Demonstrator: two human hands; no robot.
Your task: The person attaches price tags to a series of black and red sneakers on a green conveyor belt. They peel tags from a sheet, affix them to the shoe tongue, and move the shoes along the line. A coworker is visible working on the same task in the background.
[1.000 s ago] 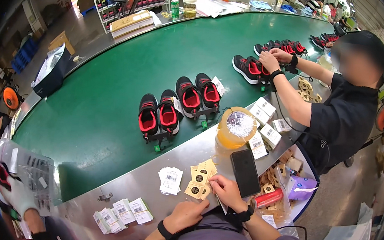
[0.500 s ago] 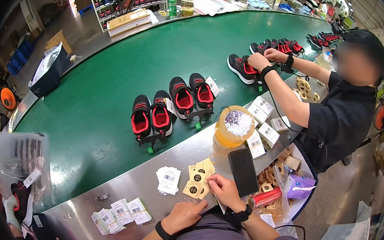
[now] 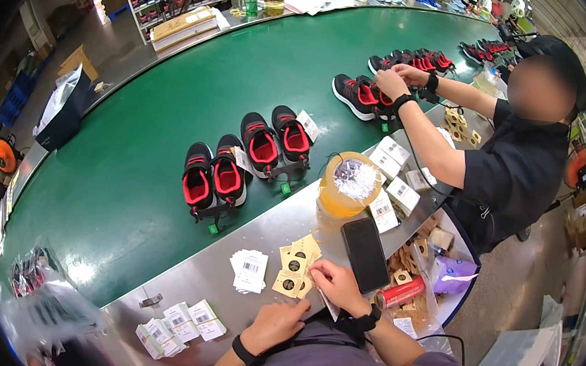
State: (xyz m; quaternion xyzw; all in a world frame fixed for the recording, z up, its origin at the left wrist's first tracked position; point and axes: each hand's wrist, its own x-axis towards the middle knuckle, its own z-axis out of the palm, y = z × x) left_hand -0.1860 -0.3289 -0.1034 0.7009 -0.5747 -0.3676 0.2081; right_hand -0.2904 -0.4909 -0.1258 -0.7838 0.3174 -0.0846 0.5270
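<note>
My right hand (image 3: 336,285) is closed, its fingertips pinched at the right edge of a small pile of tan paper hang tags (image 3: 292,267). A thin white card edge (image 3: 328,307) shows under this hand; whether the hand grips it is hidden. My left hand (image 3: 274,326) rests lower left, at the near edge of the metal ledge. Its fingers stretch toward the tan tags, with nothing visible in them. Left of the tan tags is a loose stack of white barcode cards (image 3: 249,271). Several banded bundles of similar cards (image 3: 182,323) sit farther left.
Black-and-red shoes (image 3: 226,170) stand on the green conveyor belt (image 3: 130,166). A black phone (image 3: 365,253), a yellow tape roll (image 3: 349,189) and card bundles (image 3: 394,186) lie right. A red can (image 3: 401,293) sits in a bin. A co-worker (image 3: 518,149) handles shoes; clear plastic (image 3: 54,319) is lower left.
The whole view has shifted slightly. At the lower left, the clear plastic has moved and the gloved hand with a shoe is gone from sight. My hands stay nearly in place by the tan tags.
</note>
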